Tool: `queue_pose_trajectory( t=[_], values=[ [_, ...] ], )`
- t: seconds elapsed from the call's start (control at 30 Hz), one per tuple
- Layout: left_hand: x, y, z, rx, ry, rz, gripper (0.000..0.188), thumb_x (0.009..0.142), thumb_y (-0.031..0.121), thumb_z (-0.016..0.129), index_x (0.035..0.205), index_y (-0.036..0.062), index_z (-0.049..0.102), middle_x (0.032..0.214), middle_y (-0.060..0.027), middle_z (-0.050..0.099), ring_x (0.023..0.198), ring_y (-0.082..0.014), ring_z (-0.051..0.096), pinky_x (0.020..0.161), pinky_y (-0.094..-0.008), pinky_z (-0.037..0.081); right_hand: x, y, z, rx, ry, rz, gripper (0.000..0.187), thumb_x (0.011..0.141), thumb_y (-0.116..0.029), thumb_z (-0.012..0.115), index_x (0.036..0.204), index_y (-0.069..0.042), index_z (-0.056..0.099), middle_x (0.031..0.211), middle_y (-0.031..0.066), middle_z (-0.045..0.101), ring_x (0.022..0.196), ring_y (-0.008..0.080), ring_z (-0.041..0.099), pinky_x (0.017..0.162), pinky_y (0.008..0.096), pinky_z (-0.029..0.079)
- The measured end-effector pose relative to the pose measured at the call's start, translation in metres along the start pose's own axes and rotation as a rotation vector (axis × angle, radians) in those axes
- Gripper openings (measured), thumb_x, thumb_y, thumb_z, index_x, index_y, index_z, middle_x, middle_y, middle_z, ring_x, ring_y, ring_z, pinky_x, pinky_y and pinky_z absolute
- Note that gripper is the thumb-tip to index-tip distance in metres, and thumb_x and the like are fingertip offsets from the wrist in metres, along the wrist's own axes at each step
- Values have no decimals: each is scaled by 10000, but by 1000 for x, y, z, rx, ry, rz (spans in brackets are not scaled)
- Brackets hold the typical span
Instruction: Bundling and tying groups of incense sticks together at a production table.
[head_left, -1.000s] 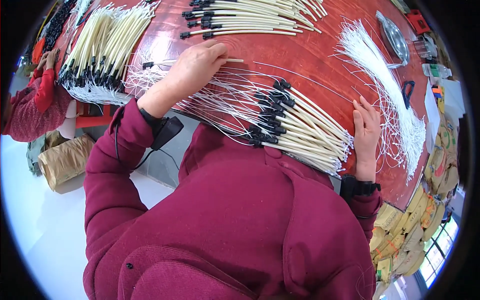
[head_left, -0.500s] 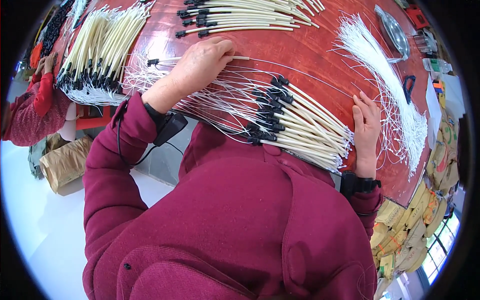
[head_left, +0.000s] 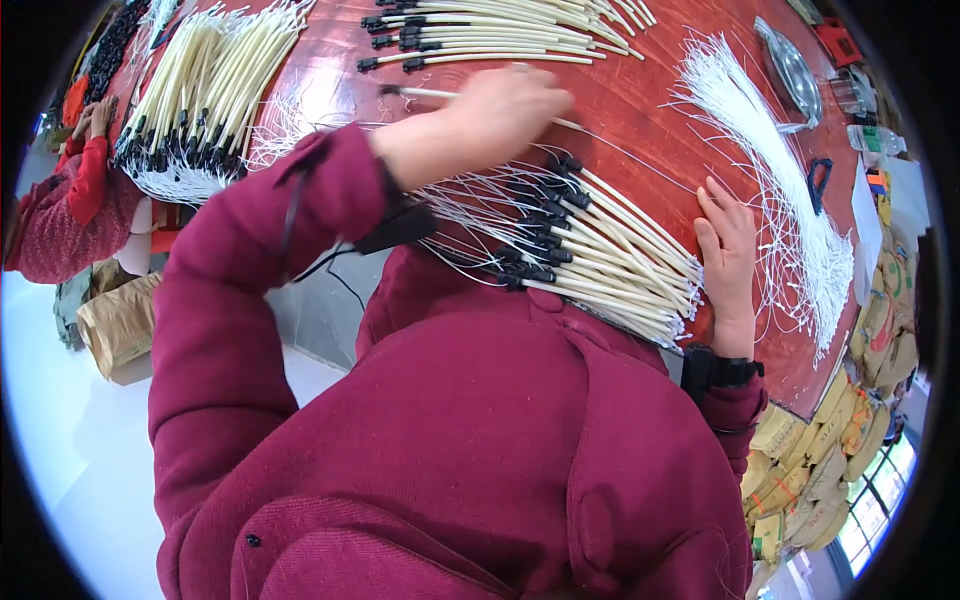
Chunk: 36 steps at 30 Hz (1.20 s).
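A cream tube (head_left: 428, 92) with a black fitting at its left end is in my left hand (head_left: 505, 118), whose fingers are curled round its middle and blurred by motion. A thin white string (head_left: 640, 160) runs from the tube's right end to the fingertips of my right hand (head_left: 730, 250). That hand rests on the red table with its fingers extended and the thumb apart; whether the fingertips pin the string cannot be seen. Between my hands and my body lies a bundle of cream tubes (head_left: 620, 245) with black fittings, white strings (head_left: 460, 205) trailing from them to the left.
More tubes (head_left: 500, 35) lie at the far side of the red table (head_left: 640, 105), and another pile (head_left: 210, 70) at the left. A white string bundle (head_left: 770, 170) and a metal dish (head_left: 792, 75) are at the right. Another person's sleeve (head_left: 90, 185) shows at the far left.
My left hand has moved to the right, taking the cream tube along the string, so the string between tube and right hand is shorter. My right hand has barely moved.
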<state>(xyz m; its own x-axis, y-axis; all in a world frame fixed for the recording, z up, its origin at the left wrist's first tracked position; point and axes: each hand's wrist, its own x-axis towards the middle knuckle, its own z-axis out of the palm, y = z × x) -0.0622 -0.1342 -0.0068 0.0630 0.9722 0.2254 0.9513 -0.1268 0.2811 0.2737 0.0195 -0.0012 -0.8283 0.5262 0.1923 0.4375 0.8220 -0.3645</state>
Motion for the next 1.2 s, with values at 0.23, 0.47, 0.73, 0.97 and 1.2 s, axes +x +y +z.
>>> queue_pose_trajectory(
  t=[0.23, 0.47, 0.73, 0.97, 1.2],
  values=[
    [70, 72, 23, 42, -196, 161, 138, 855, 158, 639, 953, 62, 652, 951, -120, 662, 919, -307, 688, 775, -449, 566, 20, -20, 12, -85, -29, -174, 606, 977, -476, 588, 1369, -13, 591, 1449, 113, 555, 1221, 301, 526, 1070, 411, 371],
    [14, 10, -29, 14, 40, -139, 179, 893, 198, 662, 977, 40, 665, 959, -149, 666, 916, -357, 680, 777, -456, 556, 8, 3, 8, -48, 146, -42, 641, 948, -469, 622, 1410, -30, 553, 1459, 130, 533, 1233, 315, 518, 1062, 424, 381],
    [-20, -24, -23, -50, 72, -213, 238, 884, 142, 700, 1079, 25, 629, 924, -155, 654, 901, -396, 655, 792, -449, 524, 45, -25, 5, -52, 41, -140, 501, 929, -234, 680, 1388, -57, 582, 1385, 128, 585, 1210, 294, 543, 1064, 404, 380],
    [-6, -21, -14, -69, 2, -146, 226, 876, 107, 702, 1054, 28, 586, 908, -167, 654, 899, -385, 657, 795, -457, 528, 62, -33, 9, -58, 39, -193, 486, 905, -244, 706, 1350, -69, 618, 1346, 100, 613, 1152, 271, 560, 1020, 390, 397],
    [11, -1, -20, -455, -16, -102, 196, 918, 52, 667, 1070, 18, 548, 791, -107, 609, 711, -254, 635, 644, -346, 508, 74, -35, 14, -33, 69, -272, 265, 877, -219, 729, 1106, -86, 721, 1163, 55, 690, 1032, 237, 588, 943, 371, 412]
  ],
)
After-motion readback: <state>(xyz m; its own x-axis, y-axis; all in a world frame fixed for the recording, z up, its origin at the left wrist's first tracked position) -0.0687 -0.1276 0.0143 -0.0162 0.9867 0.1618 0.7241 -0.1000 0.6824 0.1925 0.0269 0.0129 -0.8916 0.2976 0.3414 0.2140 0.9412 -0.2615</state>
